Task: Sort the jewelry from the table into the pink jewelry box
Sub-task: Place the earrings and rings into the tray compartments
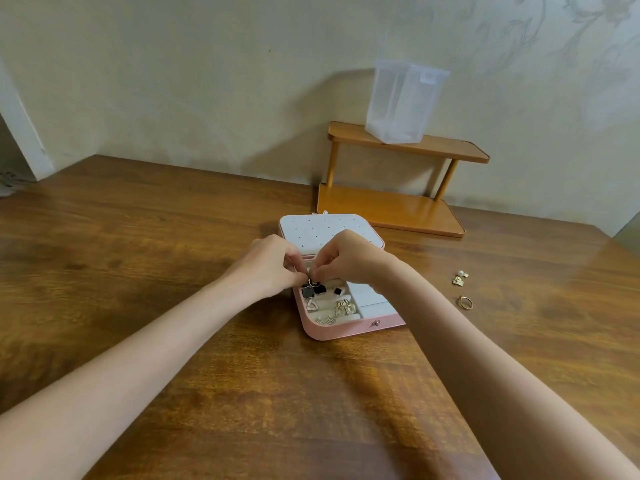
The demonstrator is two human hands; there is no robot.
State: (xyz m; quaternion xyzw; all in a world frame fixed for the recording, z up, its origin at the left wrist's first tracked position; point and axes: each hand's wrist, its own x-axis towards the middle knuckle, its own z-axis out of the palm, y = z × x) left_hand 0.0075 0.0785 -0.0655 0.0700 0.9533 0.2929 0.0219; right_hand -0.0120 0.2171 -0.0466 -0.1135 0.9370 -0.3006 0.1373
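The pink jewelry box lies open on the wooden table, its white dotted lid raised at the back. Inside sit black earrings, a small black stud, a white triangle earring and gold rectangular earrings. My left hand and my right hand meet above the box's back left compartment, and both pinch a small black and gold earring. On the table to the right lie a pearl and gold earring pair and a gold ring.
A two-tier wooden shelf stands behind the box against the wall, with a translucent plastic container on its top tier. The table's far edge meets the wall; its left corner lies near a doorway.
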